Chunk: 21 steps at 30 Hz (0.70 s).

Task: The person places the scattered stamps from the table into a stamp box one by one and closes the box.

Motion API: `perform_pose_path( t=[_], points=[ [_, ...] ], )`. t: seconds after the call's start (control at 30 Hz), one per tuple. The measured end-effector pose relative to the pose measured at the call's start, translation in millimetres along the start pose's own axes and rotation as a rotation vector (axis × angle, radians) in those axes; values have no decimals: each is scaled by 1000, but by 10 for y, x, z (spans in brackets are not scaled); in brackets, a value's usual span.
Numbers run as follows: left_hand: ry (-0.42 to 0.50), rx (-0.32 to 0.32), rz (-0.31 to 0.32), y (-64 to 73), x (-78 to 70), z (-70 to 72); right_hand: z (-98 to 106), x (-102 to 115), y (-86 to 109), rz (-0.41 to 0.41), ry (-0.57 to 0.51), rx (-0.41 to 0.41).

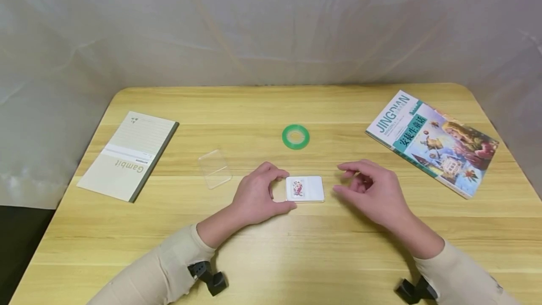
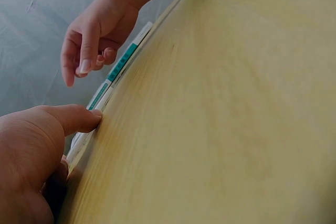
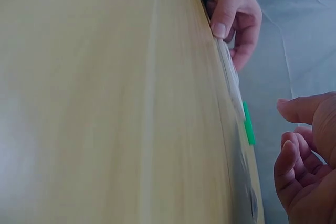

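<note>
A small flat case (image 1: 313, 189), clear at its edges, lies on the table with a white card and a colourful stamp (image 1: 298, 188) showing in it. My left hand (image 1: 260, 196) grips its left end, thumb at the near edge and fingers at the far edge. To the right of the case, apart from it, is my right hand (image 1: 377, 192), fingers loosely bent and nothing in them. A clear plastic lid (image 1: 215, 169) lies left of the left hand. Beyond the case sits a roll of green tape (image 1: 295, 136).
On the left of the wooden table (image 1: 271, 258) lies a beige notebook (image 1: 129, 156) with a dark spine. A colourful storybook (image 1: 434, 142) rests at the right. Behind the table hangs a pale grey cloth (image 1: 271, 27).
</note>
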<state>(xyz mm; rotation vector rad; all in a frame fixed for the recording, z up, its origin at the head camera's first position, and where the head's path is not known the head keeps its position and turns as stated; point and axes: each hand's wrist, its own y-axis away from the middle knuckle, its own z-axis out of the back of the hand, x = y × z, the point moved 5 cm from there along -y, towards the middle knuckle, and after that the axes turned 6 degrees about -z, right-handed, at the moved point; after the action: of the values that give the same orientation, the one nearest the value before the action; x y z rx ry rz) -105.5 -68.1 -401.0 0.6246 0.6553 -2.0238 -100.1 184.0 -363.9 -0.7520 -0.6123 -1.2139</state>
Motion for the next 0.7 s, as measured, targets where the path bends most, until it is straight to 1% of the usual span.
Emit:
perform_pose_path(
  t=[0.37, 0.7],
  points=[
    [1, 1, -1, -1, -10, 0, 182, -173, 59, -45, 23, -29],
    [3, -10, -8, 1, -14, 5, 288, -332, 91, -79, 82, -12]
  ],
)
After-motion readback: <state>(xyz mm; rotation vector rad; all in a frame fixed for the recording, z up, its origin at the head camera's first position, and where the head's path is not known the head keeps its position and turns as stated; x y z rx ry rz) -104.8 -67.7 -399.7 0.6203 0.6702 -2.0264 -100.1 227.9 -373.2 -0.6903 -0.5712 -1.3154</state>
